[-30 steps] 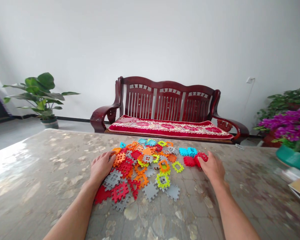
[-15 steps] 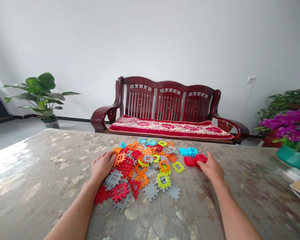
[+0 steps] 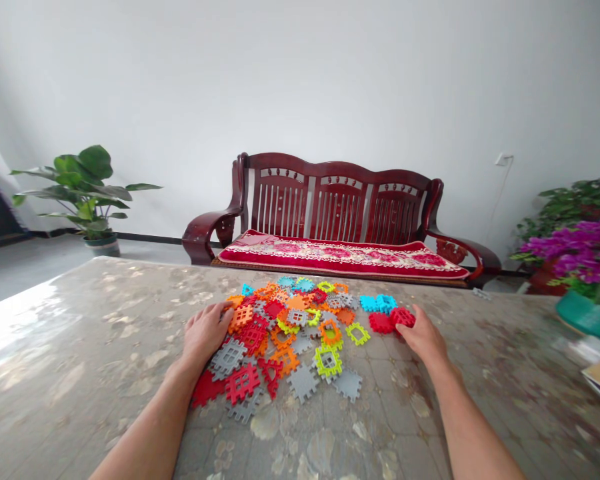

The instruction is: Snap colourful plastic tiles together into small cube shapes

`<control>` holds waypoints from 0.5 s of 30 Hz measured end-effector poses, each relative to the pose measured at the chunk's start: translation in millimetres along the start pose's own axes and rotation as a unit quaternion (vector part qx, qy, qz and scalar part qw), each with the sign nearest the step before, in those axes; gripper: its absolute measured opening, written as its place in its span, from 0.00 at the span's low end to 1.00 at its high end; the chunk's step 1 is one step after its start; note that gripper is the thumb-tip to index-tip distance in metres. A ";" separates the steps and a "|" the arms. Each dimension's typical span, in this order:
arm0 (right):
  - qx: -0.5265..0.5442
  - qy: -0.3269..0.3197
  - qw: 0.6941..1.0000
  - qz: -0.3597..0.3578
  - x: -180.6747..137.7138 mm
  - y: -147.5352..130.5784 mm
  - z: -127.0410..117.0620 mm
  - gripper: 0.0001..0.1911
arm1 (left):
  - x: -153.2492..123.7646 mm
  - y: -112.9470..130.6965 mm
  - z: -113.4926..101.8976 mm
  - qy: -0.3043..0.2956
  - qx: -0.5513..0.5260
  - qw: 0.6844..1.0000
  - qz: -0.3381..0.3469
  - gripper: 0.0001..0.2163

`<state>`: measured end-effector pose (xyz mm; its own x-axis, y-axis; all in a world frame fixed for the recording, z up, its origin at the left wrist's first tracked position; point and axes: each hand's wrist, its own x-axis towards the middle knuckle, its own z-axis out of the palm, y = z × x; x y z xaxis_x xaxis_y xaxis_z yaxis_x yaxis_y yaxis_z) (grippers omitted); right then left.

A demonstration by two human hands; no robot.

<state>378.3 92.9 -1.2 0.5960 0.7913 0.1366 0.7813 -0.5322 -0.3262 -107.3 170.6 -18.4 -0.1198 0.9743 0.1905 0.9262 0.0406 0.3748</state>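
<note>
Lying by the right hand (image 3: 427, 337): two red pieces (image 3: 381, 324), two blue pieces (image 3: 368, 303).

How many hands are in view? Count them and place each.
2: the left hand at the left edge of the heap of pieces, the right hand beside the red pieces to the heap's right. None seems hidden.

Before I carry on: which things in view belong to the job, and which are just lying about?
Likely in the job:
toothed-piece pile by the left hand
red pieces at the right hand
blue pieces

Lying about:
bench
red seat cover
purple flowers
potted plant
</note>
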 end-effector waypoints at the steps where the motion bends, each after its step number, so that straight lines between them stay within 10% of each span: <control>1: -0.001 -0.001 1.000 0.001 -0.4 -0.3 0.1 0.38 | -0.3 0.3 -0.4 -0.001 -0.001 1.000 -0.001 0.21; 15: -0.024 0.005 1.000 0.008 -6.2 -4.9 1.4 0.33 | -2.2 2.4 -2.1 0.007 -0.003 1.000 0.001 0.21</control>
<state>370.5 91.0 -1.7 0.6103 0.7794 0.1416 0.7793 -0.5587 -0.2837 -105.5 168.1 -16.0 -0.1230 0.9713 0.2034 0.9243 0.0375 0.3799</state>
